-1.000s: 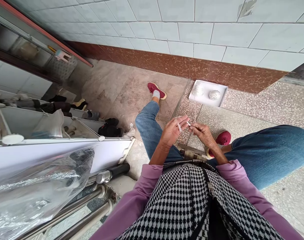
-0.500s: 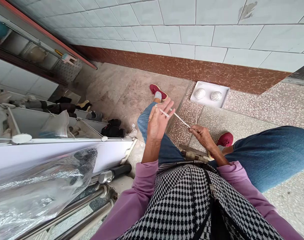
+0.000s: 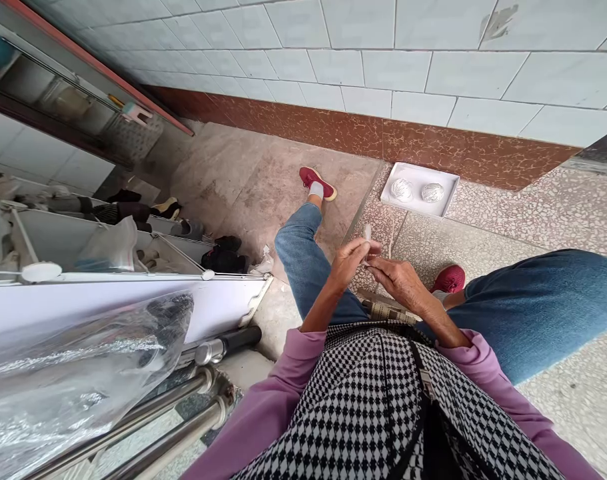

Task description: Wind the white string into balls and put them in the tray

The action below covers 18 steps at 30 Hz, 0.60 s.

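Observation:
My left hand (image 3: 350,261) and my right hand (image 3: 400,280) meet in front of my lap, fingertips close together. Both are closed on a white yarn (image 3: 368,233), which sticks up in a short loop or bundle above the left fingertips. How it runs between the fingers is hidden. On the floor by the wall lies a shallow white tray (image 3: 420,207) with two balls of white yarn, a left one (image 3: 402,190) and a right one (image 3: 432,193), side by side. A thin pale strand (image 3: 392,241) shows on the floor between tray and hands.
A tiled wall (image 3: 423,70) with a brown marbled base runs along the far side. To the left stands a shoe rack (image 3: 133,283) with shoes, beside a clear plastic sheet (image 3: 93,373) and metal tubes (image 3: 173,433). My knees frame the work area.
My left hand, earlier spread with yarn looped round its fingers, has moved right and closed next to my right hand. The taut strand between the hands is no longer visible.

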Available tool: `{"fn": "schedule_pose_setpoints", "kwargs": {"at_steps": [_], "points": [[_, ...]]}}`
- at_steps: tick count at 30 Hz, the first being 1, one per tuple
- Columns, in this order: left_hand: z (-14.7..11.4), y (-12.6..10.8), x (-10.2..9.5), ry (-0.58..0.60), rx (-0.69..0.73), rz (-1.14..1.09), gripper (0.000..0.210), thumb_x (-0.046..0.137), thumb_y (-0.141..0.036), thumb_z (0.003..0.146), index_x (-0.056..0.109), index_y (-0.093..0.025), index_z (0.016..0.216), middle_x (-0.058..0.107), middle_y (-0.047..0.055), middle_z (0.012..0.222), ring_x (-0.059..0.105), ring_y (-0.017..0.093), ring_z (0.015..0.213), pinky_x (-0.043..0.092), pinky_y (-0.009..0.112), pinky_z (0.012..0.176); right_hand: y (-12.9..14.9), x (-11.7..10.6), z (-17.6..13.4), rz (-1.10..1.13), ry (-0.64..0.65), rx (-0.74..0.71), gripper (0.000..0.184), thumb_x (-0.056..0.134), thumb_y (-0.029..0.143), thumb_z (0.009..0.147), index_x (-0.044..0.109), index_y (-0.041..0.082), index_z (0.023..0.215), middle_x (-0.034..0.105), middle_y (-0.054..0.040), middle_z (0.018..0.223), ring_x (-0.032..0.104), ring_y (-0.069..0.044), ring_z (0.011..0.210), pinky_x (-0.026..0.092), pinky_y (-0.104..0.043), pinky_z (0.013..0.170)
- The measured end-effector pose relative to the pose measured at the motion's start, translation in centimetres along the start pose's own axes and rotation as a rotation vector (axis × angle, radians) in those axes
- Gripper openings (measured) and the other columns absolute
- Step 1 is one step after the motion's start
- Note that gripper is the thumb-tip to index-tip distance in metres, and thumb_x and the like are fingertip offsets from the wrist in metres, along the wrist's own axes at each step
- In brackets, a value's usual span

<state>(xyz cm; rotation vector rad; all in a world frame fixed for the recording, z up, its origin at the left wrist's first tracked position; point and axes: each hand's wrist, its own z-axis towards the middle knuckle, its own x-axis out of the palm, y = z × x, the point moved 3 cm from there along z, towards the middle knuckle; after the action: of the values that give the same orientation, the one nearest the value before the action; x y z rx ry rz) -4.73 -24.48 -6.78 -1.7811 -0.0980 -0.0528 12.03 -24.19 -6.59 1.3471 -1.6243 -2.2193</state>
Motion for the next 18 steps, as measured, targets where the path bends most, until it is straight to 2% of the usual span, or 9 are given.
{"fn": "schedule_pose_setpoints", "kwargs": {"at_steps": [2, 4, 6, 8, 10, 13, 18], "points": [[-0.3, 0.4, 0.3, 0.003, 0.017, 0.113, 0.051, 0.077, -0.071, 0.093, 0.082, -0.021, 0.094, 0.085, 0.008, 0.101, 0.08, 0.025, 0.1, 0.064, 0.037, 0.096, -0.3, -0.5, -0.3, 0.03, -0.03, 0.05, 0.024, 0.055, 0.031, 0.117, 0.077, 0.023, 0.123, 0.085, -0.0097, 0.105, 0.079, -0.025, 0.089, 0.054, -0.033, 0.084], [-0.5, 0.7, 0.5, 0.012, -0.006, 0.151, 0.051, 0.077, -0.072, 0.091, 0.079, -0.021, 0.091, 0.081, 0.005, 0.089, 0.076, 0.021, 0.084, 0.063, 0.034, 0.08, -0.6, -0.9, -0.5, 0.068, -0.07, 0.099, 0.021, 0.056, 0.034, 0.116, 0.075, 0.024, 0.119, 0.083, -0.0065, 0.094, 0.076, -0.023, 0.077, 0.053, -0.032, 0.079], [-0.8, 1.0, 0.8, 0.075, -0.076, 0.136, 0.053, 0.074, -0.074, 0.092, 0.073, -0.021, 0.088, 0.074, 0.002, 0.074, 0.067, 0.018, 0.064, 0.056, 0.032, 0.063, -0.9, -1.4, -0.7, 0.105, -0.127, 0.135, 0.019, 0.058, 0.037, 0.114, 0.072, 0.025, 0.109, 0.08, -0.0041, 0.085, 0.072, -0.022, 0.07, 0.051, -0.032, 0.075], [-1.0, 1.1, 1.0, 0.15, -0.126, 0.122, 0.054, 0.069, -0.075, 0.096, 0.067, -0.022, 0.085, 0.063, -0.001, 0.059, 0.054, 0.013, 0.05, 0.043, 0.029, 0.052, -1.0, -2.0, -0.7, 0.148, -0.168, 0.15, 0.022, 0.06, 0.043, 0.113, 0.068, 0.026, 0.102, 0.078, -0.0033, 0.081, 0.07, -0.022, 0.068, 0.051, -0.032, 0.073], [-1.2, 1.1, 1.2, 0.194, -0.136, 0.105, 0.055, 0.067, -0.074, 0.098, 0.065, -0.021, 0.084, 0.059, -0.002, 0.057, 0.042, 0.01, 0.046, 0.032, 0.027, 0.049, -0.9, -2.4, -0.6, 0.195, -0.181, 0.15, 0.031, 0.06, 0.051, 0.113, 0.066, 0.026, 0.097, 0.077, -0.0029, 0.079, 0.068, -0.021, 0.067, 0.051, -0.032, 0.072], [-1.4, 1.1, 1.3, 0.234, -0.154, 0.058, 0.058, 0.067, -0.076, 0.097, 0.065, -0.019, 0.086, 0.068, 0.001, 0.071, 0.035, 0.007, 0.048, 0.024, 0.029, 0.049, -0.9, -3.0, -0.5, 0.231, -0.204, 0.156, 0.042, 0.06, 0.063, 0.112, 0.067, 0.025, 0.094, 0.074, -0.0021, 0.075, 0.063, -0.019, 0.064, 0.05, -0.032, 0.071], [-1.7, 0.5, 1.4, 0.298, -0.098, 0.143, 0.061, 0.063, -0.075, 0.101, 0.062, -0.02, 0.077, 0.056, -0.001, 0.065, 0.04, 0.01, 0.056, 0.029, 0.03, 0.056, -1.4, -3.3, -0.5, 0.277, -0.266, 0.184, 0.047, 0.066, 0.068, 0.107, 0.071, 0.023, 0.096, 0.074, -0.0037, 0.08, 0.064, -0.02, 0.069, 0.05, -0.033, 0.072]]}}
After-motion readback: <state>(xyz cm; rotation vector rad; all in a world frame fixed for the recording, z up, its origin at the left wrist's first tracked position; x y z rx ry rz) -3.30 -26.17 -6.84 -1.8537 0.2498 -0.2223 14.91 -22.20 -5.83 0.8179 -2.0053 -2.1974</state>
